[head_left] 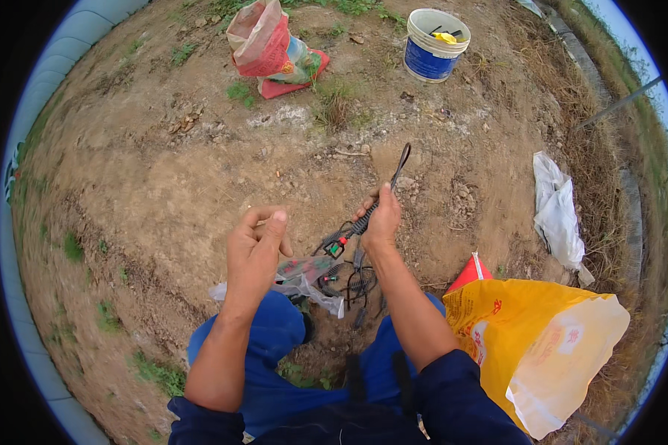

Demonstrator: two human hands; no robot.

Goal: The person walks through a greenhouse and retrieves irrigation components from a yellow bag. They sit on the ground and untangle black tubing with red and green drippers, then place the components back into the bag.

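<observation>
My right hand (381,219) is closed around a thin black tube (399,167), which is wound on itself and has a loop standing up past my fingers. Just below that hand is a small sprinkler head (337,248) with red and green parts in a black frame. More coiled black tubes (359,282) lie in a tangle between my knees. Beside them, a clear plastic bag (312,288) shows red and green pieces inside. Above the bag's left end, my left hand (256,241) is raised with curled fingers and thumb up; anything within is hidden.
A yellow sack (512,326) lies open by my right leg, with a red corner (467,273) behind it. White sheeting (557,211) lies farther right. Ahead stand a red and white sack (263,44) and a blue and white bucket (432,55) on bare soil.
</observation>
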